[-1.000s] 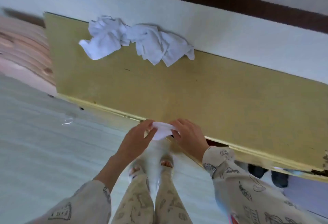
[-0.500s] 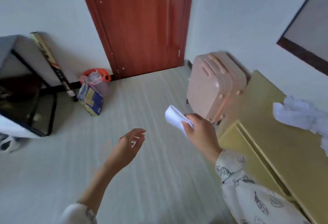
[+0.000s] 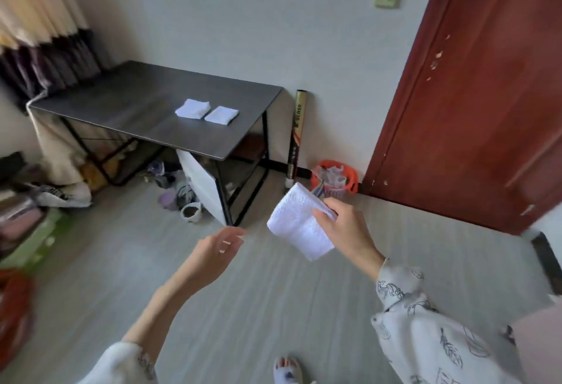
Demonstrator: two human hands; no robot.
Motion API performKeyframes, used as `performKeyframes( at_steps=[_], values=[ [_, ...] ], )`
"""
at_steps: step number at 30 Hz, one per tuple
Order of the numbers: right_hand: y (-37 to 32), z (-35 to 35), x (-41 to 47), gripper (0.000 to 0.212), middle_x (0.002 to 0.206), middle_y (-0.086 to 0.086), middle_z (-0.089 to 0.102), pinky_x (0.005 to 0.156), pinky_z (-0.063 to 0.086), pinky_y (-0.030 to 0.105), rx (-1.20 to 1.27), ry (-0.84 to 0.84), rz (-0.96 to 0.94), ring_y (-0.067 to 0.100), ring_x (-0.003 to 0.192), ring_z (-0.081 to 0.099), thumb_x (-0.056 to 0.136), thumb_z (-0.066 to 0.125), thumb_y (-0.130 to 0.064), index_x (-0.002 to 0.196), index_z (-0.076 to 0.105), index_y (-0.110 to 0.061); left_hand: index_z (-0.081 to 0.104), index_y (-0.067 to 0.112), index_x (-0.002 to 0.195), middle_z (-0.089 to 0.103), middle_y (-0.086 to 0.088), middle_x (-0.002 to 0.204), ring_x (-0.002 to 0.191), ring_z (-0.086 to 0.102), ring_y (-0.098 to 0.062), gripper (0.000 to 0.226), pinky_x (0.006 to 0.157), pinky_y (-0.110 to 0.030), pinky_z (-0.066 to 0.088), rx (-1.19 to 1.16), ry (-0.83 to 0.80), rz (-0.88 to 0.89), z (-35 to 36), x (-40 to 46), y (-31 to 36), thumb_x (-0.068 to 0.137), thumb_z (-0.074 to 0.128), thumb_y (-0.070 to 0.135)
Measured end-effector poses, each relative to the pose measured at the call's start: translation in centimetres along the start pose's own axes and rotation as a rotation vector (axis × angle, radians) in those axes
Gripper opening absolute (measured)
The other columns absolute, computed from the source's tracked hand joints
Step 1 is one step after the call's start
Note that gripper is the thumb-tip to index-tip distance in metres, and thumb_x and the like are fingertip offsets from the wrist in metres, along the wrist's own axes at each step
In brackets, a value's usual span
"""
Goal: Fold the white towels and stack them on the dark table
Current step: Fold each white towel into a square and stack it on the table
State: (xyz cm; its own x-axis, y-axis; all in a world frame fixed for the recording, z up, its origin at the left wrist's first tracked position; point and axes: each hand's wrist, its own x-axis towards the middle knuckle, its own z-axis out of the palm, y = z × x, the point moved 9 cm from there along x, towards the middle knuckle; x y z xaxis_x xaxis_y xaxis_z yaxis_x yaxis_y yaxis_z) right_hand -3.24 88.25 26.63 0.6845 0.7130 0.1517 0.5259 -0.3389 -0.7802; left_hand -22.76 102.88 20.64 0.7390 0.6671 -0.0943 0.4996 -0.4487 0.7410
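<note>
My right hand point(image 3: 346, 228) pinches a folded white towel point(image 3: 296, 225) and holds it out in the air over the floor. My left hand point(image 3: 217, 250) hangs free beside it, fingers loosely spread, holding nothing. Ahead stands the dark table point(image 3: 127, 104) against the wall. Two folded white towels lie side by side on its right part: one towel point(image 3: 192, 108) and, touching its right side, another towel point(image 3: 221, 115). Both hands are well short of the table.
A white board point(image 3: 200, 186) leans under the table among shoes and clutter. A bat point(image 3: 295, 137) stands against the wall, an orange bin point(image 3: 334, 180) beside it. A red door point(image 3: 474, 85) is at right. Bags lie on the floor at left.
I have turned away from the yellow cabinet with its unfolded towels and now face the dark table. The folded towel went from both hands to my right hand alone.
</note>
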Motion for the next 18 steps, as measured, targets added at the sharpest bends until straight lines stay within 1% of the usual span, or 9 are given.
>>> performKeyframes(
  at_steps=[2,4,9,12,14,15,16,17,18],
  values=[
    [-0.8,3.0,5.8,0.030,0.049,-0.005,0.042,0.051,0.029,0.023,-0.032,-0.067,-0.034,0.008,0.049,0.037,0.086,0.057,-0.017,0.059,0.046,-0.018,0.058,0.023,0.108,0.066,0.006,0.094,0.087,0.064,-0.012,0.019,0.073,-0.020,0.043,-0.006,0.036,-0.048,-2.6,3.3,-2.0,0.094,0.048,0.014],
    [-2.0,6.0,11.2,0.021,0.057,0.003,0.047,0.053,0.030,0.028,-0.068,-0.138,-0.073,0.015,0.055,0.041,0.087,0.055,-0.018,0.068,0.053,-0.009,0.056,0.026,0.105,0.066,0.008,0.092,0.087,0.064,-0.011,0.018,0.072,-0.018,0.044,-0.018,0.061,-0.092,-5.0,6.4,-3.8,0.095,0.047,0.015],
    [-5.9,13.0,23.2,0.023,0.061,0.014,0.046,0.050,0.026,0.027,-0.128,-0.233,-0.157,0.014,0.055,0.033,0.088,0.052,-0.018,0.074,0.051,0.000,0.055,0.032,0.099,0.066,0.008,0.093,0.090,0.065,-0.013,0.017,0.075,-0.022,0.047,-0.056,0.134,-0.172,-11.0,14.4,-8.4,0.094,0.049,0.017],
    [-8.2,17.8,29.1,0.023,0.061,0.006,0.044,0.052,0.028,0.025,-0.086,-0.315,-0.185,0.012,0.055,0.032,0.088,0.052,-0.021,0.075,0.053,-0.002,0.055,0.035,0.098,0.065,0.008,0.099,0.092,0.064,-0.011,0.017,0.075,-0.019,0.047,-0.086,0.164,-0.174,-14.1,19.8,-11.1,0.093,0.051,0.020],
    [-9.7,21.0,32.8,0.024,0.063,0.005,0.044,0.054,0.029,0.024,-0.043,-0.361,-0.193,0.012,0.057,0.033,0.088,0.054,-0.022,0.076,0.054,-0.001,0.053,0.039,0.099,0.062,0.010,0.106,0.099,0.061,-0.011,0.019,0.082,-0.022,0.048,-0.145,0.180,-0.181,-16.2,23.9,-13.4,0.091,0.055,0.021],
    [-10.4,22.6,34.6,0.027,0.063,0.005,0.041,0.053,0.028,0.024,-0.027,-0.386,-0.207,0.011,0.057,0.031,0.088,0.054,-0.022,0.074,0.051,0.001,0.052,0.038,0.105,0.059,0.009,0.112,0.104,0.058,-0.012,0.022,0.088,-0.026,0.048,-0.189,0.182,-0.186,-17.1,26.2,-14.7,0.089,0.059,0.024],
    [-11.2,24.3,36.3,0.029,0.062,0.005,0.038,0.053,0.026,0.023,-0.026,-0.412,-0.228,0.010,0.057,0.028,0.088,0.054,-0.022,0.073,0.048,0.003,0.050,0.034,0.114,0.055,0.008,0.119,0.109,0.054,-0.011,0.032,0.092,-0.029,0.048,-0.225,0.168,-0.187,-18.2,28.5,-15.8,0.085,0.064,0.029],
    [-11.9,26.0,37.8,0.030,0.062,0.007,0.037,0.053,0.026,0.024,-0.044,-0.444,-0.248,0.010,0.057,0.028,0.088,0.054,-0.022,0.073,0.047,0.003,0.046,0.030,0.125,0.049,0.009,0.126,0.115,0.049,-0.009,0.051,0.093,-0.028,0.047,-0.266,0.141,-0.180,-19.2,30.9,-16.6,0.079,0.068,0.037],
    [-12.6,27.8,39.3,0.028,0.064,0.010,0.042,0.054,0.029,0.026,-0.068,-0.482,-0.265,0.012,0.057,0.031,0.088,0.054,-0.022,0.075,0.050,0.002,0.039,0.030,0.133,0.043,0.012,0.131,0.119,0.044,-0.007,0.070,0.091,-0.024,0.046,-0.313,0.101,-0.170,-20.2,33.2,-17.3,0.073,0.071,0.045]
  ],
)
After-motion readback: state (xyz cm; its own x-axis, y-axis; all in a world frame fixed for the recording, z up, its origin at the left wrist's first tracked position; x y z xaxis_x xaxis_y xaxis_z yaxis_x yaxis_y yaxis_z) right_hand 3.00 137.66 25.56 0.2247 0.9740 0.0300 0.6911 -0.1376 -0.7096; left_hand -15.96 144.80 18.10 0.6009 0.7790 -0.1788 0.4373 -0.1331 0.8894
